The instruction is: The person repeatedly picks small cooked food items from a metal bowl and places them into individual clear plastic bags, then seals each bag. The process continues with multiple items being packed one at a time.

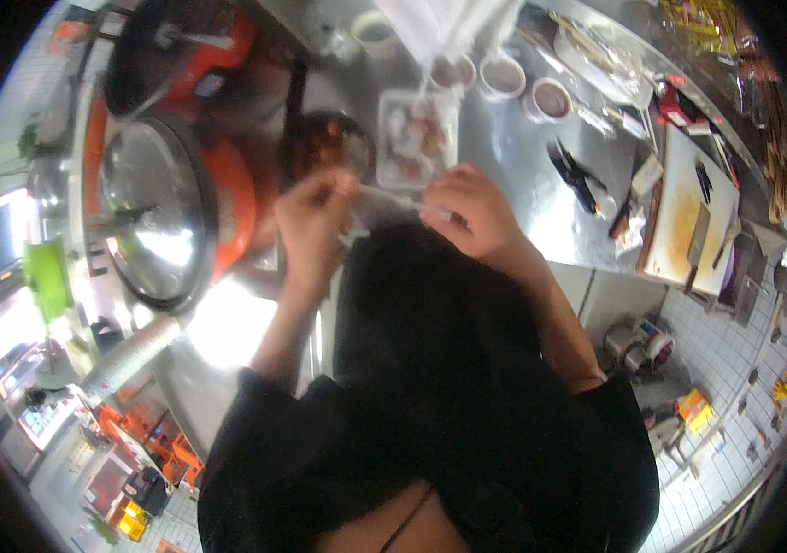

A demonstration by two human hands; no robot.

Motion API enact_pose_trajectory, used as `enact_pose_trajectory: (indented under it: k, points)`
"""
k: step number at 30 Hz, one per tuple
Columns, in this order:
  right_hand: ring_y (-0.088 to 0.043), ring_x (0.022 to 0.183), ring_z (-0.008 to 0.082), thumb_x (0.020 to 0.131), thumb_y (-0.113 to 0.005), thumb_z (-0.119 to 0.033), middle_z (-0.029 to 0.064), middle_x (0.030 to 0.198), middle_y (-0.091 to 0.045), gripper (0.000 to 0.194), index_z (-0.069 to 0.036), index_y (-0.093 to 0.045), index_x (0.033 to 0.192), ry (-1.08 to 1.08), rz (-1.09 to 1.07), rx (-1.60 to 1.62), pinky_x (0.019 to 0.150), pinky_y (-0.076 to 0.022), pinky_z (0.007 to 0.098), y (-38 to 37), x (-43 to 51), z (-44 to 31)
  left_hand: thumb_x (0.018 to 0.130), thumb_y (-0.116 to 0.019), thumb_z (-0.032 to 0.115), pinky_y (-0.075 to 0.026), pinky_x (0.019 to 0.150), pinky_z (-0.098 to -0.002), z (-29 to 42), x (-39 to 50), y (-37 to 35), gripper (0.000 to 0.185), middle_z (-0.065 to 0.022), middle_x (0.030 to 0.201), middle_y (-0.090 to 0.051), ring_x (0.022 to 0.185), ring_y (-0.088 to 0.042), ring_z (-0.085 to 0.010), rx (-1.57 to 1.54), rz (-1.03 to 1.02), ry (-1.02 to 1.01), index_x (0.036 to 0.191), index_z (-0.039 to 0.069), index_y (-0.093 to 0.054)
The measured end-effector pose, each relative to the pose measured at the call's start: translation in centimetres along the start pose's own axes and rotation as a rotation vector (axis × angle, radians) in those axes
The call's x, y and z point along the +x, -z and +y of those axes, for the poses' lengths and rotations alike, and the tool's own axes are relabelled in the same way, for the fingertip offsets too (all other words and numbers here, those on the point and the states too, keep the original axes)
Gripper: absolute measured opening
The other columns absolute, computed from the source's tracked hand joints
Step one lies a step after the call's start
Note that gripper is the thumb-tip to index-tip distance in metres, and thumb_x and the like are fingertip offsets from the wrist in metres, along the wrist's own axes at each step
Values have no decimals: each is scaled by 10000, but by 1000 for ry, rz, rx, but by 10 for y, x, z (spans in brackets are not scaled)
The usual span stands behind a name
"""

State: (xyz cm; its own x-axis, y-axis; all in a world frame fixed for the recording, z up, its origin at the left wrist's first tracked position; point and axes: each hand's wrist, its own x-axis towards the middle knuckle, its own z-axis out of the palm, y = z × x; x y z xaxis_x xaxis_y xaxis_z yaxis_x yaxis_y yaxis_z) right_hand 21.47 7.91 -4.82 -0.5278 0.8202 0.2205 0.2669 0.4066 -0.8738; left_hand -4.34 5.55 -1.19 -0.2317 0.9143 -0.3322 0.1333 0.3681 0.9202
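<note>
A thin, pale, translucent strip [388, 195] stretches between my two hands in front of my dark clothing; blur hides what it is. My left hand [314, 225] pinches its left end between thumb and fingertips. The fingers of my right hand [473, 211] are curled around the other end. Just beyond my hands lies a clear rectangular plastic tray [384, 138] holding reddish-brown and whitish pieces of food. To its left, near my left fingertips, is a dark round bowl [290, 148] with reddish contents.
Orange-red cookers [234, 197] stand left, one under a large metal lid [158, 242]. A white plastic bag [449, 27] hangs beyond the tray, near several tubs [551, 100]. Black-handled tongs [577, 176] lie right, before a cutting board [670, 186] bearing a knife [697, 235].
</note>
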Motion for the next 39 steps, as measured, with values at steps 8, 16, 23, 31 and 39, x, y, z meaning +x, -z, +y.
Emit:
enact_pose_trajectory:
  k: [8, 16, 23, 31, 39]
  points:
    - [-649, 1230, 414, 898, -772, -121, 204, 1353, -664, 438, -22, -685, 1316, -242, 91, 204, 1007, -556, 499, -82, 38, 183, 926, -814, 89, -548, 941, -391, 81, 99, 60, 465, -157, 1385, -596, 1124, -661, -263, 528, 796, -916, 1343, 21, -622]
    - [-663, 1125, 408, 873, -734, -98, 193, 1197, -698, 447, -47, -616, 1301, -324, 248, -286, 962, -534, 524, -58, 19, 176, 861, -837, 122, -534, 981, -444, 202, 177, 114, 300, -79, 1229, -763, 1233, -710, -319, 1244, 1218, -1527, 1149, 67, -773]
    - [-732, 994, 331, 855, -730, -69, 163, 1076, -751, 456, -45, -604, 1292, -531, 537, -244, 872, -585, 445, -21, -67, 163, 745, -850, 18, -567, 775, -358, 209, 168, 110, 131, -37, 851, -768, 878, -749, -267, 742, 842, -1631, 777, 91, -746]
    - [-669, 1159, 198, 1024, -754, -248, 75, 1337, -679, 525, -75, -562, 1481, -432, 279, 746, 1021, -539, 373, -6, -57, 66, 959, -756, 101, -556, 878, -341, 101, 34, 34, 189, -39, 1046, -712, 986, -695, -162, -97, -452, -683, 1136, 55, -707]
    - [-685, 1185, 307, 1073, -546, -569, 254, 1415, -632, 780, 36, -453, 1557, -232, -63, 1356, 970, -579, 433, 6, -12, -35, 1128, -534, 130, -525, 717, -257, 14, 5, 7, 183, -18, 994, -672, 855, -631, -82, -285, -71, 5, 1272, 53, -615]
